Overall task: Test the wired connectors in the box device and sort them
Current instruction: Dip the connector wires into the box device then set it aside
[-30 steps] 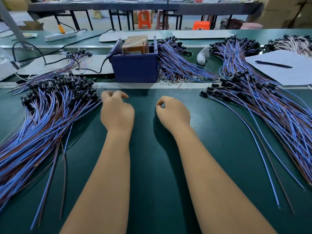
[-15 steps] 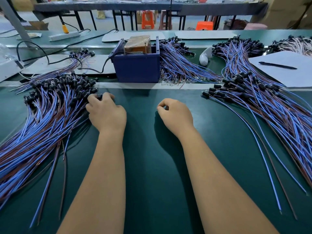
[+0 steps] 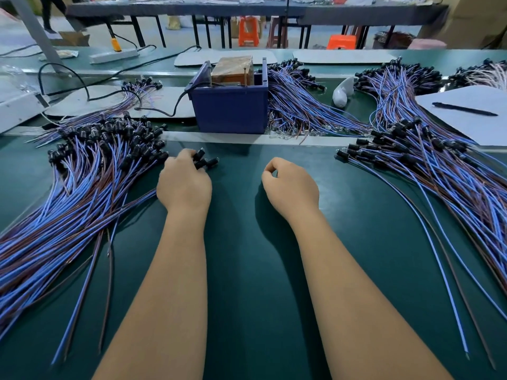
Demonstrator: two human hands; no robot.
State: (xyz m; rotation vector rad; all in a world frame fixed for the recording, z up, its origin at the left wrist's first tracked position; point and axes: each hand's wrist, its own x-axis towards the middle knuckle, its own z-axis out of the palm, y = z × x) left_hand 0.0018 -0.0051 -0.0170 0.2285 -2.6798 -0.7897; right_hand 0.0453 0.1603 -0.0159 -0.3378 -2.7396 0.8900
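Presently the left hand (image 3: 184, 185) grips a few black connectors (image 3: 204, 160) at the inner edge of the left pile (image 3: 82, 182); their wires trail back under the palm. Right hand (image 3: 290, 187) rests on the green surface (image 3: 247, 270), fingers curled, apparently holding nothing. Blue box (image 3: 230, 108) stands straight ahead beyond both hands, slightly nearer the left. Connector heads point toward it. Fingertips are hidden, and the box's test socket cannot be made out.
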